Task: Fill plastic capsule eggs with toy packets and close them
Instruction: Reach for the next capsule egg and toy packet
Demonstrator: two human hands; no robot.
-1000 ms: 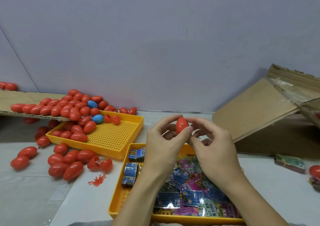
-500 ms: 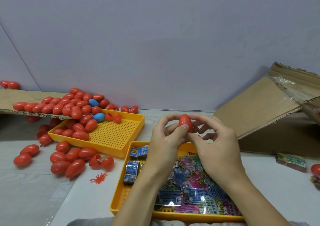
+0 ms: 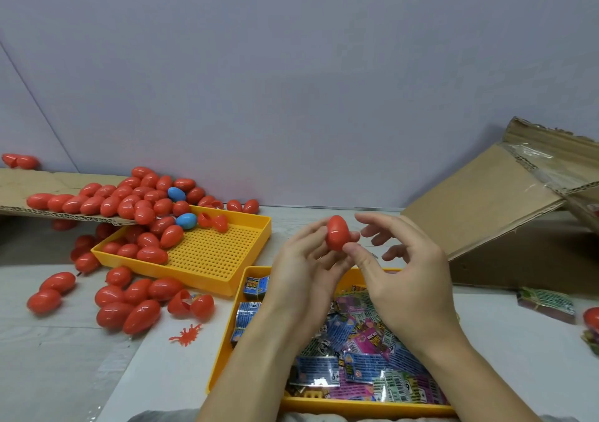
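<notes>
Up above the near tray (image 3: 227, 350), the left hand (image 3: 301, 269) holds a closed red egg (image 3: 338, 233) upright between thumb and fingers. Just beside it, the right hand (image 3: 405, 279) hangs loosely spread, thumb tip touching the egg's lower end. Packets (image 3: 356, 357) below show "6+"; other print is unreadable. More eggs (image 3: 129, 204) crowd the far tray (image 3: 210, 259) and table (image 3: 64, 373) at left.

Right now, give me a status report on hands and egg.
Left hand grips closed red egg. Right hand open, thumb touching egg. Packet tray below, nothing blocking.
</notes>
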